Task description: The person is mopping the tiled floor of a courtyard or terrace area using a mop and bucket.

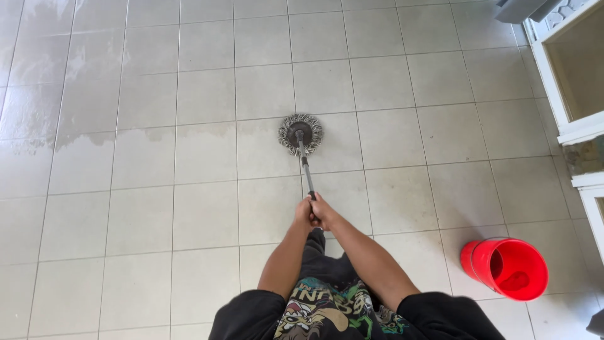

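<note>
Both our left hand (304,213) and right hand (321,213) are clenched together around the mop handle (305,165), its round head (301,133) flat on the tiled floor (145,220). We judge mopping is mid-stroke, calling next for a steady pull across the dry tiles beside the wet patch (94,107).

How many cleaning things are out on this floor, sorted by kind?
Mops: 1, a round grey mop, its pole gripped by the left hand and the right hand
Buckets: 1, a red bucket
Total: 2

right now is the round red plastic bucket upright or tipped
Upright: the round red plastic bucket stands on the tiled floor, open mouth facing up.
</note>
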